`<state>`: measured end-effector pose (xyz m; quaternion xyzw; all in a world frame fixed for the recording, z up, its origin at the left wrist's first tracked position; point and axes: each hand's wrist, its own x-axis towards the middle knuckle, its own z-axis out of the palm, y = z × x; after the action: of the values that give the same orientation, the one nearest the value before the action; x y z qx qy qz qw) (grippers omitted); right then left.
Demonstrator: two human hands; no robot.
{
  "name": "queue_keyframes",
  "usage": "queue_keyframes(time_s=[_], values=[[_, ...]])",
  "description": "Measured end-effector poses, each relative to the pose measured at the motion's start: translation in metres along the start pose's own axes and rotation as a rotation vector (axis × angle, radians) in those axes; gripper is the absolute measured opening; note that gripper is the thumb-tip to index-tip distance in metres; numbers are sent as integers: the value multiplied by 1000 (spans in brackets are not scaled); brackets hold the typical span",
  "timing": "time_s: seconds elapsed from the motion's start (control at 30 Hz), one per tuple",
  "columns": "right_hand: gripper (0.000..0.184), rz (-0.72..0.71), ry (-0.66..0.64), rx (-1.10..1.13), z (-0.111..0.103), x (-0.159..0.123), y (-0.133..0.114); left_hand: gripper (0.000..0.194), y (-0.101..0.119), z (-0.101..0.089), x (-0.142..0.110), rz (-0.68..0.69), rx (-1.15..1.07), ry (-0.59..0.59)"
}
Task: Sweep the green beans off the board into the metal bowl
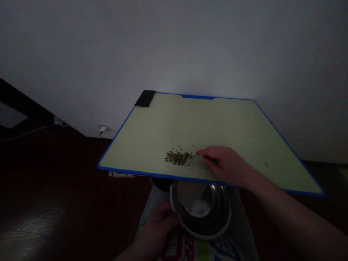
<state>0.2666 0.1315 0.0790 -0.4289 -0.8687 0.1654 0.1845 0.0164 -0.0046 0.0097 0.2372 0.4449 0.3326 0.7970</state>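
Note:
My right hand (227,163) reaches over the pale green tabletop (217,125) with its fingers pinched on a see-through piece with a curved edge (193,159); its exact kind is hard to make out. Against the left side of that piece lies a loose pile of small brown-green beans or seeds (178,157), with a few scattered behind it. Below the table's front edge, my left hand (160,223) grips the left rim of a shiny metal bowl (221,221). The bowl sits over my lap, and something pale shows at its bottom.
A dark phone (145,98) lies on the table's back left corner. Blue edging (282,139) runs round the tabletop, which stands against a grey wall (190,47). A thin dark sliver (266,165) lies at right. Another dark container (162,183) shows partly under the front edge.

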Motion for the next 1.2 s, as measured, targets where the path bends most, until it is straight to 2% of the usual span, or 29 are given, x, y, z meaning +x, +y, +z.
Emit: queue_keyframes(time_s=[0.13,0.33,0.7,0.9,1.07,1.2], values=[[39,5,22,7,3,0,-3,30,1,0,0,-2,-11,10],[39,39,56,-29,3,-3,-4,33,-10,-9,1,1,11,50],[39,66,85,-82,1,-4,3,32,-15,-13,2,-14,-30,19],[41,20,55,-53,3,1,3,29,-16,-12,1,-7,-18,38],[41,-11,31,-47,0,-3,2,24,-13,-10,1,1,-53,-10],[40,-27,44,-38,3,-6,-1,24,-13,-11,3,11,-26,2]])
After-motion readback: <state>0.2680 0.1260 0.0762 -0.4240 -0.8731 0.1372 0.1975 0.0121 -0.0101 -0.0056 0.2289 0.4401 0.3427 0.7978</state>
